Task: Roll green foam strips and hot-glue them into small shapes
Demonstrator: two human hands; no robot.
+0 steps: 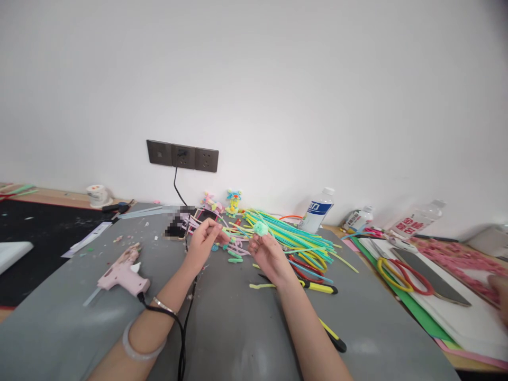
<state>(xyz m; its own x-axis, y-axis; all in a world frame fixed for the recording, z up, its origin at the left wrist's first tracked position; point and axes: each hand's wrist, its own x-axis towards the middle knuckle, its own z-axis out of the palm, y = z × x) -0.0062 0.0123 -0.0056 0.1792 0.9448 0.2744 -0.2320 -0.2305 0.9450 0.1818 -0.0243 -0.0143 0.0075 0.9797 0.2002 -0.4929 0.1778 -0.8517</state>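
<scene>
My right hand (pixel 270 258) pinches a small mint-green fuzzy ball (pixel 261 228) between its fingertips, held up above the table. To its left, my left hand (pixel 203 244) has thumb and fingers pressed together; whatever they hold, if anything, is too small to make out. Behind both hands lies a spread bundle of green, teal and yellow pipe cleaners (pixel 293 233). Short mint-green pipe-cleaner pieces (pixel 235 256) rest on the grey mat (pixel 234 328) between the hands. A pink glue gun (pixel 125 272) lies left of my left forearm, its black cord passing by that forearm.
Two small pipe-cleaner figures (pixel 233 202) stand by the wall. A white bottle (pixel 317 210) stands behind the bundle. Yellow-and-black cutters (pixel 319 287) lie near my right forearm. On the right are scissors (pixel 405 275) on paper sheets, and another person's hand (pixel 499 293) at the edge.
</scene>
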